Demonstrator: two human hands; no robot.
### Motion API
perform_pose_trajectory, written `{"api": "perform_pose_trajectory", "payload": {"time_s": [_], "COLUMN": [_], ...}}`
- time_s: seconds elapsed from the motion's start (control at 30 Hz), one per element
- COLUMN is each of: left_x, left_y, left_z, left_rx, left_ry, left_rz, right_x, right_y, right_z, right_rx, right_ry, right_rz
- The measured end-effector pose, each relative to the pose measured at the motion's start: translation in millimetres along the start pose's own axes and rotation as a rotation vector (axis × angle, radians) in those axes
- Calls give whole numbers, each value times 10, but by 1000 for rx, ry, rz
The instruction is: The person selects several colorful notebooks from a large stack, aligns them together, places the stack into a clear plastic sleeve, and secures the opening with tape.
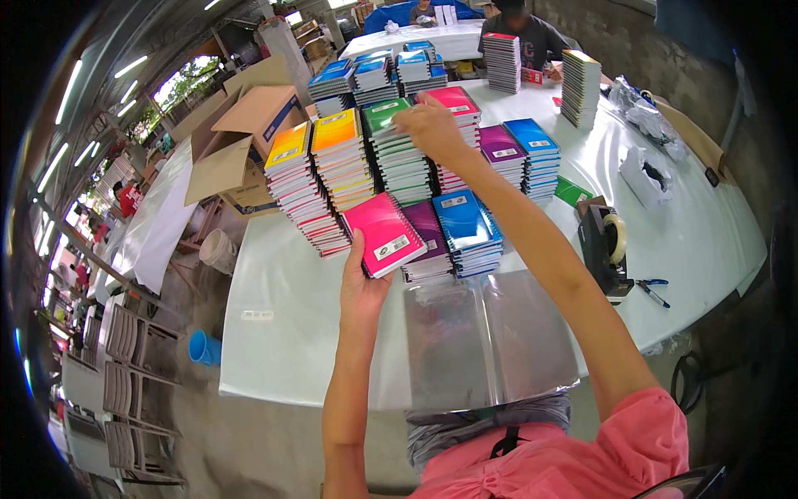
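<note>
My left hand (366,287) grips a pink spiral notebook (386,234) by its lower left corner, the cover tilted up. My right hand (434,129) reaches to the far rows, its bent fingers closed at the right edge of the top green notebook (384,113). Beside that stack stand orange (335,130), yellow (289,145) and pink notebooks (457,100). Purple (426,229) and blue notebooks (462,218) are piled just right of the held one. Clear plastic sleeves (449,341) lie flat at the table's front edge, between my forearms.
A tape dispenser (605,249) and small pliers-like cutters (652,291) rest at right. More purple and blue stacks, tall notebook piles (579,90) and crumpled plastic (648,179) lie farther back. Open cardboard boxes (241,158) stand left. A person (532,41) sits across the table.
</note>
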State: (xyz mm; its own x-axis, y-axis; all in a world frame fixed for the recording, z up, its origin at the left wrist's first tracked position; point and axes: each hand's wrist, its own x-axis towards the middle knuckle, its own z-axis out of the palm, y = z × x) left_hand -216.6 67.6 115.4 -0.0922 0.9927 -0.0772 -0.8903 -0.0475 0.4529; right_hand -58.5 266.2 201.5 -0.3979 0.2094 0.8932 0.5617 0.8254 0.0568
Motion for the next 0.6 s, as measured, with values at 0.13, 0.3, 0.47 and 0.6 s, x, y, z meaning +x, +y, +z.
{"api": "perform_pose_trajectory", "payload": {"time_s": [0.13,0.3,0.47,0.6], "left_x": [-103,-58,-185,-78], "left_y": [162,224,521,582], "left_z": [5,-174,-225,-270], "left_rx": [32,196,120,91], "left_ry": [19,-35,78,57], "left_rz": [-20,42,48,8], "right_x": [-168,-494,342,488], "right_y": [-775,-1415,-1177,-753], "right_z": [-325,-523,327,660], "right_rx": [85,272,134,-133], "right_ry": [310,-262,107,-58], "right_rz": [-56,-296,-67,-66]}}
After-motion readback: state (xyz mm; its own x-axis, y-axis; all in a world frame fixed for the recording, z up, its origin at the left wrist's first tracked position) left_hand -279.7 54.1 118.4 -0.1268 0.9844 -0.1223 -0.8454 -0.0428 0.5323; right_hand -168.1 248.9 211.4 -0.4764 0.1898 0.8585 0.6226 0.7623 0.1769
